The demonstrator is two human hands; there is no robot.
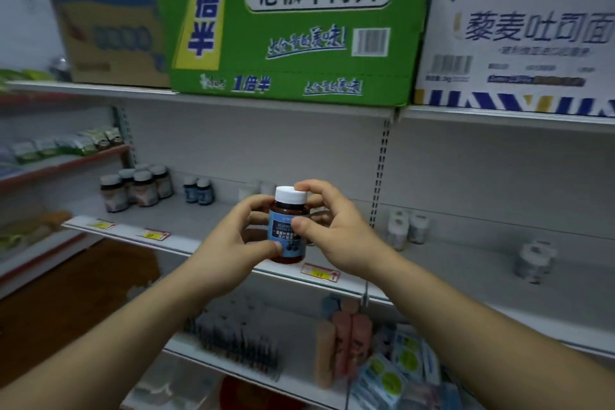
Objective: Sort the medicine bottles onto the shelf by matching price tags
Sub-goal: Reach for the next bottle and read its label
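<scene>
**Both hands hold 1 bottle upright in front of the shelf**

At the far left of the shelf (186, 226) stands a cluster of brown bottles (136, 188) with pale caps, and just right of them 2 small blue-labelled bottles (199, 191). Yellow price tags (156, 235) sit along the shelf's front edge below them.

The left hand (239, 236) comes up from the lower left. Its thumb presses the lower front of the blue label and its fingers curl round the bottle's left side and back. Between the 2 hands is the bottle (289, 226), dark brown with a white cap, upright and raised in front of the shelf edge, touching no shelf. The right hand (336, 226) closes on the bottle's right side: its thumb lies on the label near the middle, and its fingertips reach the cap's far rim. Both hands are clamped on this 1 bottle.

Just below the bottle another price tag (320, 273) hangs on the edge. Farther right, white bottles (407, 226) stand on the shelf, well apart from the hands.
</scene>
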